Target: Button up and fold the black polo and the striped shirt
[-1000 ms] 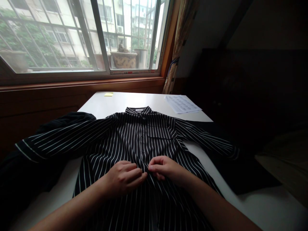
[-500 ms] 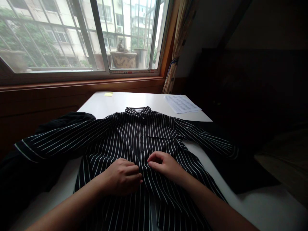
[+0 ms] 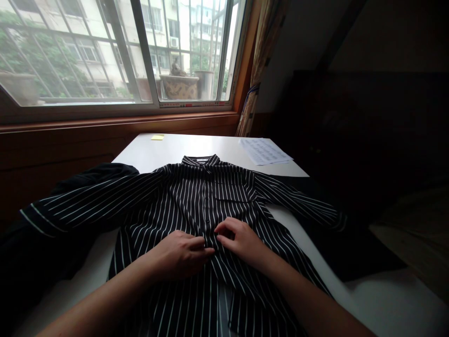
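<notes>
A black shirt with white stripes [image 3: 185,196] lies spread out, collar at the far end and sleeves out to both sides. Buttons run down its front. My left hand [image 3: 185,255] is closed on the front edge, its fingertips at the middle of the shirt below a visible button [image 3: 207,222]. Just right of that edge, my right hand [image 3: 240,238] is held over the cloth with thumb and forefinger curved and a gap between them. Below my hands the two front halves part, showing a grey strip between.
The shirt rests on a white table [image 3: 168,146]. A yellow sticky note [image 3: 157,137] and printed sheets [image 3: 264,151] lie at its far end. Dark cloth [image 3: 94,174] is heaped at the left, and more dark fabric [image 3: 361,252] lies at the right. A barred window stands behind.
My right hand has let go of the shirt front, moved slightly up and opened its fingers. My left hand drew back a little, then returned to the front edge.
</notes>
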Tool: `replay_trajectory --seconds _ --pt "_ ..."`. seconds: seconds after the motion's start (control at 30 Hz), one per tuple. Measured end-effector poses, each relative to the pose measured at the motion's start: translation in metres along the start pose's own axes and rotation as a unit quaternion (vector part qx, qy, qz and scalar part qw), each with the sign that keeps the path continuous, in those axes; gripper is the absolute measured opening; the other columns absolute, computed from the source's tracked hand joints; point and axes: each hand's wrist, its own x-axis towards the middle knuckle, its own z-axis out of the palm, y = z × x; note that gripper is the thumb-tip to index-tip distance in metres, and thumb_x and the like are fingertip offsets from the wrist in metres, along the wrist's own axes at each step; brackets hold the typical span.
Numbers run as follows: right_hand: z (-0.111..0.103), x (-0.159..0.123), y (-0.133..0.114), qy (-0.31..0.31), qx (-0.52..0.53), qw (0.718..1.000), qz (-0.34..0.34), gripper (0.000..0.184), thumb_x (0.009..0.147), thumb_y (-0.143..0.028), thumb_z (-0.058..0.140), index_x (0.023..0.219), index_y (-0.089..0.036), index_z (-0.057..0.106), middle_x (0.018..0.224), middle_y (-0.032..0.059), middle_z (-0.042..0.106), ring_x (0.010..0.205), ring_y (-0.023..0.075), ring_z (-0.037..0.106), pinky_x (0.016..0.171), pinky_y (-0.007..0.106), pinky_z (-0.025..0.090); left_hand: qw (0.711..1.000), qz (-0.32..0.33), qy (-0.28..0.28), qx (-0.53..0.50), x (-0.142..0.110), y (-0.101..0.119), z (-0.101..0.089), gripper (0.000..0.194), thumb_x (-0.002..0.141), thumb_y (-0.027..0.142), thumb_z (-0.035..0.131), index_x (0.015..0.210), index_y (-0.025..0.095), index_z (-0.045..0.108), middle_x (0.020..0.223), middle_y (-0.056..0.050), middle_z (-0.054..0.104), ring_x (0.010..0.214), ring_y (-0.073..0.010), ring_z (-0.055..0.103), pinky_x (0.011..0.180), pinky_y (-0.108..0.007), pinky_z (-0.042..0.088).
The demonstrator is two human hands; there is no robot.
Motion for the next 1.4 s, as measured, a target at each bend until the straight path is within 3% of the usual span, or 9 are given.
replay_trajectory --seconds 0.33,0.7,1.07,1.4 --pt "-0.001 0.000 0.001 -0.012 -0.018 1.000 -0.011 0.012 0.084 -0.011 0.064 0.091 -0.020 0.068 0.088 0.0003 0.063 0.081 0.0136 0.061 0.073 0.026 0.048 0.999 0.025 -0.010 -0.036 -0.002 -0.001 -0.006 0.028 0.097 0.034 0.049 0.122 0.031 0.060 0.081 0.003 0.058 0.059 -0.0128 0.051 0.053 -0.029 0.035" --pt "-0.001 0.000 0.000 -0.017 -0.030 0.999 -0.016 0.010 0.088 -0.015 0.062 0.092 -0.021 0.068 0.090 0.0011 0.064 0.083 0.0149 0.061 0.077 0.028 0.048 0.997 0.012 0.062 -0.045 -0.002 -0.006 0.011 0.023 0.099 0.034 0.051 0.085 0.023 0.066 0.073 0.003 0.057 0.055 -0.0111 0.045 0.052 -0.029 0.027" --pt "-0.001 -0.001 -0.002 -0.020 -0.035 0.999 -0.019 0.008 0.089 -0.016 0.062 0.090 -0.020 0.068 0.088 0.0010 0.064 0.082 0.0145 0.060 0.075 0.028 0.047 0.997 -0.003 0.050 -0.062 0.000 -0.005 0.008 0.025 0.101 0.034 0.048 0.117 0.025 0.064 0.085 0.000 0.063 0.062 -0.0095 0.055 0.056 -0.024 0.037" --pt "-0.006 -0.006 -0.013 -0.133 -0.049 0.987 -0.071 0.012 0.081 -0.031 0.076 0.083 -0.021 0.069 0.081 -0.0011 0.066 0.081 0.0153 0.058 0.074 0.029 0.044 0.997 -0.005 0.022 -0.069 -0.002 -0.004 0.011 0.023 0.102 0.033 0.045 0.106 0.027 0.066 0.081 0.002 0.057 0.060 -0.0101 0.049 0.054 -0.026 0.034"
